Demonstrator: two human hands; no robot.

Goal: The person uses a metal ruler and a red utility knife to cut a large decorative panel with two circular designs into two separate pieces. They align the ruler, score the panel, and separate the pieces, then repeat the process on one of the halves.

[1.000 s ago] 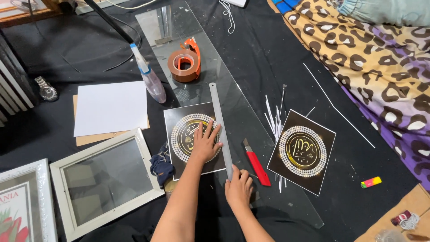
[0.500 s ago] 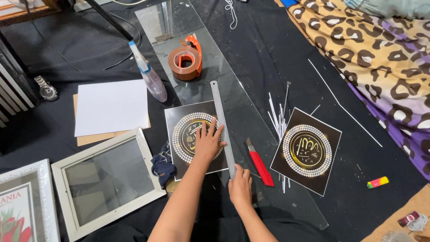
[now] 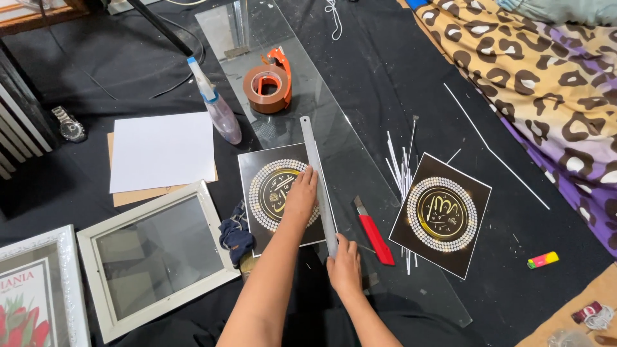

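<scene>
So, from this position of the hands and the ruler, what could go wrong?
1. The left hand presses the black print and the metal ruler; the right hand holds only the ruler's near end, so the far end could swing off line.
2. All this lies on a bare glass sheet; leaning hard might crack it.
3. The red utility knife lies beside the right hand and could be bumped.

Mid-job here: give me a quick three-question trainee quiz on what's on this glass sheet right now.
1. True or false: the left hand lies flat on the black print.
2. What does the right hand grip: A metal ruler, B red cutter, C tape dispenser?
3. Which side of the ruler is the red cutter on?

Key: 1 true; 2 A; 3 its right side, lying untouched on the glass sheet.
</scene>
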